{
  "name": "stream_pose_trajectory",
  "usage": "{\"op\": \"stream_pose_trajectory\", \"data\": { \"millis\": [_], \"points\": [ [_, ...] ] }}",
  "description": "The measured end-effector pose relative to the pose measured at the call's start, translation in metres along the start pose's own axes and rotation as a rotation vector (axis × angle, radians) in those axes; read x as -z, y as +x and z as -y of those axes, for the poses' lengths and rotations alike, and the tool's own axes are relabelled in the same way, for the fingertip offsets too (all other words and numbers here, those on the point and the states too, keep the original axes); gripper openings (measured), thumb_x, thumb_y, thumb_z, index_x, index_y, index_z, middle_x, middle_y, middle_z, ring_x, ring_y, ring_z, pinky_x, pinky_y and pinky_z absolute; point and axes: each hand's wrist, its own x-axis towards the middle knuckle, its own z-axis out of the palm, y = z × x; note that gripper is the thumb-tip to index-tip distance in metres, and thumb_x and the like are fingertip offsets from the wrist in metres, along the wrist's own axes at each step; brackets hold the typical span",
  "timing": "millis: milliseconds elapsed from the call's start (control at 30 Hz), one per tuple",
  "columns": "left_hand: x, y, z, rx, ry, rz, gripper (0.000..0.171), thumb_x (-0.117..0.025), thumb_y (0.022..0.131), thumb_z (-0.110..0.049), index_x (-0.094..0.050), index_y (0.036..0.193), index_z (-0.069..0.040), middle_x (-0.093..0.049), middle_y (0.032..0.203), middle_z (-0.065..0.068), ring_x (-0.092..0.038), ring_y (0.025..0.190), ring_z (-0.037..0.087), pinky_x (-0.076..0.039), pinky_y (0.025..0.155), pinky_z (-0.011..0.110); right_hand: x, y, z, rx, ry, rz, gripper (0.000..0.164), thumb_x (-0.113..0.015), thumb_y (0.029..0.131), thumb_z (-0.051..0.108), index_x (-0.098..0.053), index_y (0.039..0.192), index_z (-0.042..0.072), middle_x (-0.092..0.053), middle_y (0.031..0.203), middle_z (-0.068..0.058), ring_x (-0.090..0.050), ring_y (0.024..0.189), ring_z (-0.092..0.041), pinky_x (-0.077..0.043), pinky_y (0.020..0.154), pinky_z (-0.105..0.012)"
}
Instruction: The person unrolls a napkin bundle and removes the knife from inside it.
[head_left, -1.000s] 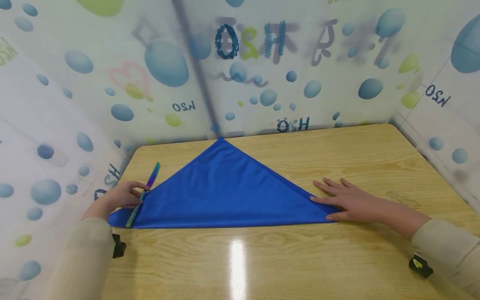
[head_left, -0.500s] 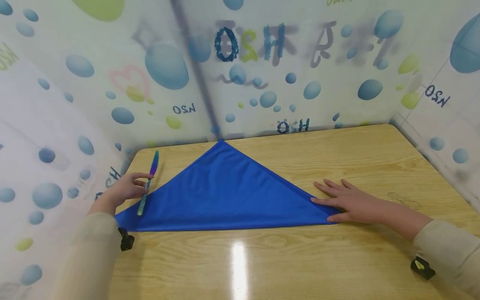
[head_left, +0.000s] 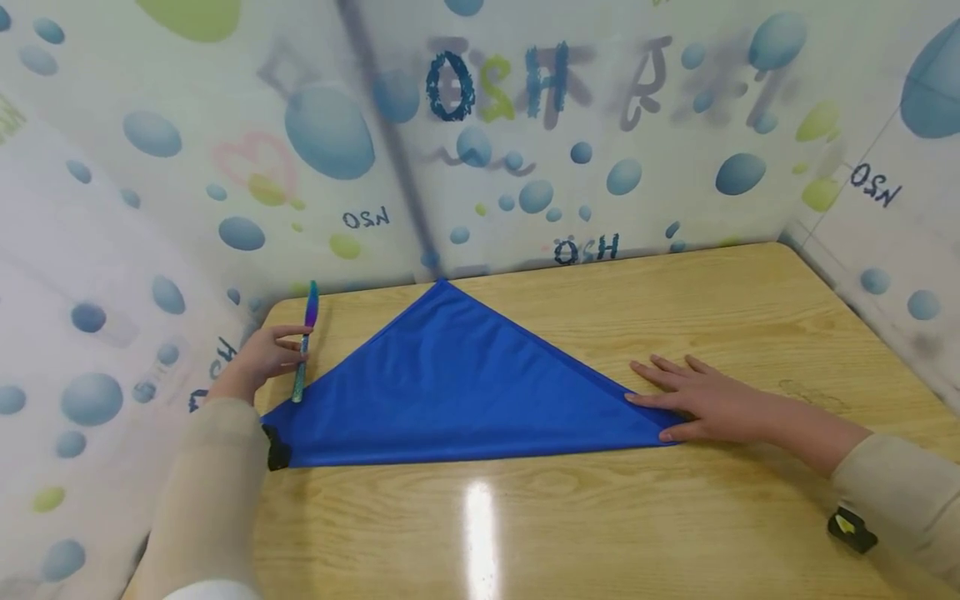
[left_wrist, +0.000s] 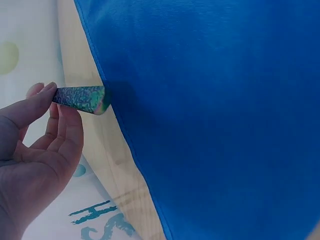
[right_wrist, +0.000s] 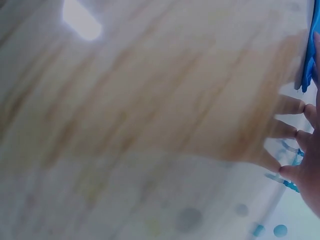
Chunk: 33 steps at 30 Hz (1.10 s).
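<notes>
A blue cloth (head_left: pixel 457 375), folded into a triangle, lies on the table with its peak toward the wall. Over its left corner, my left hand (head_left: pixel 258 358) pinches a table knife (head_left: pixel 311 312) between thumb and fingers. The blade is rainbow-coloured and points away, toward the wall. In the left wrist view the glittery green handle (left_wrist: pixel 82 99) sticks out past the thumb, close over the cloth's hemmed edge. My right hand (head_left: pixel 701 404) rests with spread fingers on the right corner of the cloth. Only part of that hand (right_wrist: pixel 302 155) shows in the right wrist view.
The wooden table (head_left: pixel 585 525) carries a bright light reflection near its front. A white wall sheet (head_left: pixel 525 225) with blue and green dots and lettering stands right behind the table and along both sides. Small black devices sit at both cuffs.
My left hand has carried the knife away from me and slightly right, from lying across the cloth's left corner to above its left slanting edge. The right hand stays in place.
</notes>
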Motion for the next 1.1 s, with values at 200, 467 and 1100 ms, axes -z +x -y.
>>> {"op": "stream_pose_trajectory", "data": {
  "millis": [200,467,1100],
  "points": [
    [-0.002,0.01,0.002,0.001,-0.049,0.009,0.053,-0.054,0.098,-0.001,-0.036,0.148,0.002,-0.046,0.122,0.024,-0.054,0.102,0.025,-0.052,0.088,0.032,0.002,-0.002,-0.001,-0.003,0.014,0.009,0.066,-0.05,0.092,0.062,-0.043,0.148,0.028,-0.019,0.16,-0.011,-0.011,0.145,-0.042,-0.012,0.106,-0.07],
    [-0.002,0.012,-0.003,-0.025,-0.04,0.021,0.054,-0.057,0.097,-0.001,-0.038,0.146,0.003,-0.052,0.111,0.018,-0.058,0.088,0.015,-0.054,0.08,0.027,0.003,-0.011,-0.004,0.017,0.001,-0.011,0.065,-0.053,0.09,0.061,-0.048,0.146,0.027,-0.024,0.158,-0.013,-0.019,0.143,-0.043,-0.02,0.104,-0.069],
    [-0.007,0.025,-0.003,-0.021,0.097,0.107,0.055,-0.061,0.09,0.007,-0.04,0.141,0.011,-0.048,0.121,0.036,-0.057,0.081,0.017,-0.053,0.067,0.026,0.008,-0.028,-0.007,0.008,-0.008,-0.004,0.063,-0.054,0.09,0.06,-0.049,0.145,0.03,-0.028,0.156,-0.017,-0.022,0.141,-0.044,-0.025,0.101,-0.07]
  ]
}}
